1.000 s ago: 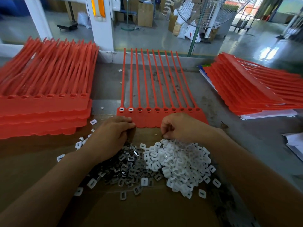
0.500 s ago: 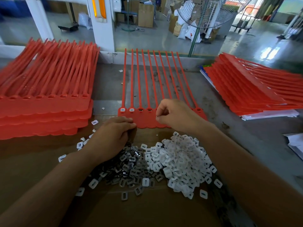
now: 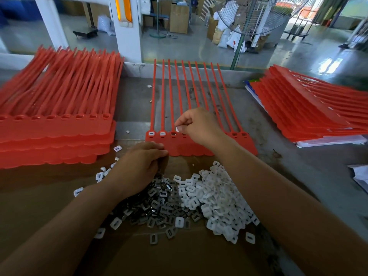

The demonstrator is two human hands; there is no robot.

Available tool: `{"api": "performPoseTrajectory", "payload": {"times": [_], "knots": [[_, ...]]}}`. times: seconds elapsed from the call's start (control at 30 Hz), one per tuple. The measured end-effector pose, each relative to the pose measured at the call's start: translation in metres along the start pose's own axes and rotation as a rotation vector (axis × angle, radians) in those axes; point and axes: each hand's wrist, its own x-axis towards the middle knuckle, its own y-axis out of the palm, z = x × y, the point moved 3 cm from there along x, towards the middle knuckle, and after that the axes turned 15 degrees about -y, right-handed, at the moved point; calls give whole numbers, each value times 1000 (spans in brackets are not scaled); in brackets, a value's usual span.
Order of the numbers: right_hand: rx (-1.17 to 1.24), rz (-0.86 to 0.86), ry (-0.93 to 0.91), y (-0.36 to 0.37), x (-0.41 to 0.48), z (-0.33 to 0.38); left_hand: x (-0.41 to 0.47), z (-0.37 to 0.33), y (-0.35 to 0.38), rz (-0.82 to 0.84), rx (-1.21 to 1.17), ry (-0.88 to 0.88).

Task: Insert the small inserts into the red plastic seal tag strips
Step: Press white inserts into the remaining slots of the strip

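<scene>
A red seal tag strip (image 3: pixel 191 147) lies flat in the middle of the table, its thin tails pointing away from me. White inserts fill its two leftmost sockets (image 3: pixel 157 133). My right hand (image 3: pixel 199 124) hovers over the third and fourth sockets and pinches a small white insert (image 3: pixel 177 128) between thumb and forefinger. My left hand (image 3: pixel 139 166) rests curled on the pile of dark metal inserts (image 3: pixel 159 204); what its fingers hold is hidden. A heap of white plastic inserts (image 3: pixel 217 198) lies to the right of the metal ones.
A tall stack of red strips (image 3: pixel 55 124) sits at the left, another stack (image 3: pixel 310 112) at the right on white paper. Loose inserts are scattered on the brown cardboard (image 3: pixel 179 255). A sheet of paper (image 3: pixel 360 176) lies at the right edge.
My right hand rose from the white pile with an insert and moved forward and left over the strip's sockets. My left hand stayed on the metal pile.
</scene>
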Motion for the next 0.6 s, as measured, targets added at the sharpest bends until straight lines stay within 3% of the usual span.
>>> {"api": "performPoseTrajectory", "payload": {"times": [0.6], "knots": [[-31, 106, 121, 23, 18, -12, 1, 1, 1, -10, 14, 8]]}}
